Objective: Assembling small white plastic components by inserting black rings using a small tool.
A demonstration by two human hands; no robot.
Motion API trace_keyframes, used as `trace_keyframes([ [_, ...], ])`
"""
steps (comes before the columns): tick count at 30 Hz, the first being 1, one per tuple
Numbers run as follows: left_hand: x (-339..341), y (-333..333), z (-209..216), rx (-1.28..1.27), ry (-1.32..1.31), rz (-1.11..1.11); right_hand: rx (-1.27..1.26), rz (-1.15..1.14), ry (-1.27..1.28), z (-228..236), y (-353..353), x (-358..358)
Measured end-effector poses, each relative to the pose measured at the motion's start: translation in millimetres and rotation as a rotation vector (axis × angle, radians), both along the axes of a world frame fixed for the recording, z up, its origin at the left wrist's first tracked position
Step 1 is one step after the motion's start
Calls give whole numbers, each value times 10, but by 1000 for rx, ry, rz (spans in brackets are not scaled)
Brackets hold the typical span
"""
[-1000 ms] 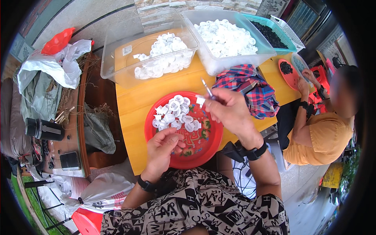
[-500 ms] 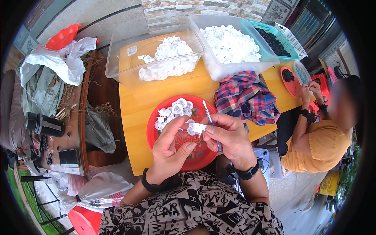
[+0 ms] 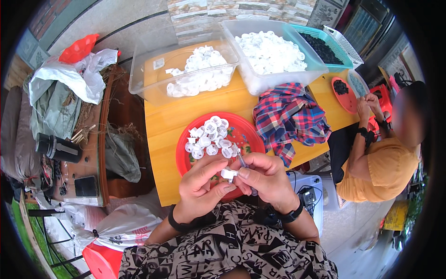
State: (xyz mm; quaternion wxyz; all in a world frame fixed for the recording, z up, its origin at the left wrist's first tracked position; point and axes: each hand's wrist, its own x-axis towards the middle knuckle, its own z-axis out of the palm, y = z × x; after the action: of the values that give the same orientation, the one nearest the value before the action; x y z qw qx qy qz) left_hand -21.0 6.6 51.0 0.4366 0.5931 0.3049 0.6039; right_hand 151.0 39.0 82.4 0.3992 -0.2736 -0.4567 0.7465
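A small white plastic part sits between my two hands, over the near side of a red round tray. My left hand curls its thumb and fingers round the part from the left. In my right hand is a slim craft knife, its blade pointing up and away. The right thumb tip touches the part's right side. Several similar white round parts are heaped in the tray's far left. My fingers partly hide the knife's handle.
Behind the tray stand two clear plastic bins of white parts, and a teal basket of black pieces. A plaid cloth lies right of the tray. Farther right sits a co-worker by a small red tray.
Both hands have drawn closer together and slightly nearer to me. The knife's tip has come down, and the white part has turned and moved toward me.
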Motion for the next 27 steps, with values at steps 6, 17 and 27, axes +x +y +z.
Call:
trace_keyframes([
  [6, 48, -67, -22, -19, -68, -7, 103, -61, -135, 8, -96, -2],
  [17, 62, -90, -27, 2, -37, 13, 202, -141, -179, 37, -179, -73],
  [27, 59, -91, -29, 80, 22, 19, 457, -152, -283, 6, -191, -32],
])
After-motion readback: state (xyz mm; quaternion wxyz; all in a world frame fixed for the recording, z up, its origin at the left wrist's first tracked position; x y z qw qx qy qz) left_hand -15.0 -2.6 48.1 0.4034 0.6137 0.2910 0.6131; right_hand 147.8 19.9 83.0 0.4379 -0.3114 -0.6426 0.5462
